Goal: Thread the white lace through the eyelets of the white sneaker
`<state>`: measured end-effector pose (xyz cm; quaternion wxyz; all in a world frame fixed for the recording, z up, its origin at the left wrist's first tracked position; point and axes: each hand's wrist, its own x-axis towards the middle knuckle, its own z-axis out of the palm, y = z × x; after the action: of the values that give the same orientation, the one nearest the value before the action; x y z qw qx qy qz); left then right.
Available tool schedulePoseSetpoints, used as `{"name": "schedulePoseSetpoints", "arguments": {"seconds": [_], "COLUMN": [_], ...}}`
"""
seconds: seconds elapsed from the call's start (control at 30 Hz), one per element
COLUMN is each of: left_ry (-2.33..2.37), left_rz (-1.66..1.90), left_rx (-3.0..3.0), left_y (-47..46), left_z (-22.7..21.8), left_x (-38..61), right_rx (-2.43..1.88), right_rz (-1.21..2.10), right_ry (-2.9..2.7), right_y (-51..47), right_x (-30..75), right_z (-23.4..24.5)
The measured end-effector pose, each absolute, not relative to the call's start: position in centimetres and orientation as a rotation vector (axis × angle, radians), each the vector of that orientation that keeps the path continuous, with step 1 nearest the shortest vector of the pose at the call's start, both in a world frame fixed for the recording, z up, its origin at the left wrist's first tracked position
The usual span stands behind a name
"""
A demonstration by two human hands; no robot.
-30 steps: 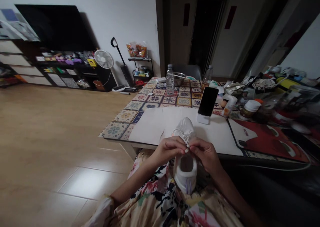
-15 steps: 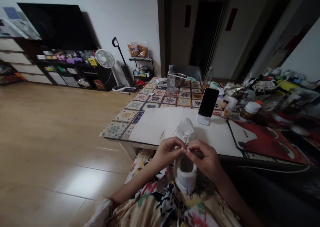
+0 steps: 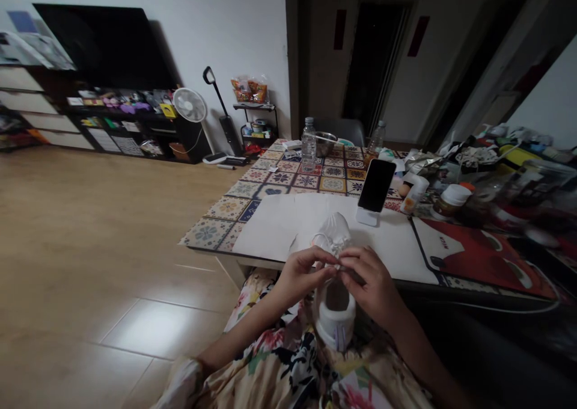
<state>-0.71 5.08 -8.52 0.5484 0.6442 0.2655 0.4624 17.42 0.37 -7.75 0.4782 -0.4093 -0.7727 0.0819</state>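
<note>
A small white shoe (image 3: 334, 301) rests on my lap with its toe on the table edge and its heel toward me. My left hand (image 3: 302, 275) and my right hand (image 3: 370, 282) meet over its tongue. Both pinch the white laces (image 3: 336, 254) between fingertips, thumbs close together. The shoe's opening shows just below my fingers.
A white sheet (image 3: 315, 222) covers the near part of the patterned table (image 3: 216, 228). A dark phone (image 3: 375, 186) stands on a white stand behind the shoe. Water bottles (image 3: 308, 145), jars and clutter fill the back and right. Wood floor lies to the left.
My hands have shifted slightly on the laces, the right fingers closing in further over the shoe's tongue. The shoe has stayed in place.
</note>
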Motion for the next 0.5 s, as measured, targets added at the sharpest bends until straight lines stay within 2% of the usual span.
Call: {"name": "schedulePoseSetpoints", "arguments": {"seconds": [0.07, 0.27, 0.33, 0.5], "left_ry": [0.629, 0.672, 0.694, 0.726], "left_rz": [1.085, 1.047, 1.014, 0.953], "left_rx": [1.569, 1.487, 1.388, 1.244], "left_y": [4.99, 4.69, 4.68, 4.74], "left_z": [-8.14, -7.43, -7.44, -7.41], "left_x": [-0.86, -0.80, -0.66, -0.43], "right_rx": [-0.999, -0.950, -0.971, -0.914], "right_rz": [0.209, 0.542, 0.462, 0.013], "right_ry": [-1.875, -1.814, -1.836, -1.933], "right_y": [0.49, 0.88, 0.90, 0.69], "right_x": [17.52, 17.26, 17.17, 16.98], "right_z": [-7.87, -8.51, -8.51, -8.06]}}
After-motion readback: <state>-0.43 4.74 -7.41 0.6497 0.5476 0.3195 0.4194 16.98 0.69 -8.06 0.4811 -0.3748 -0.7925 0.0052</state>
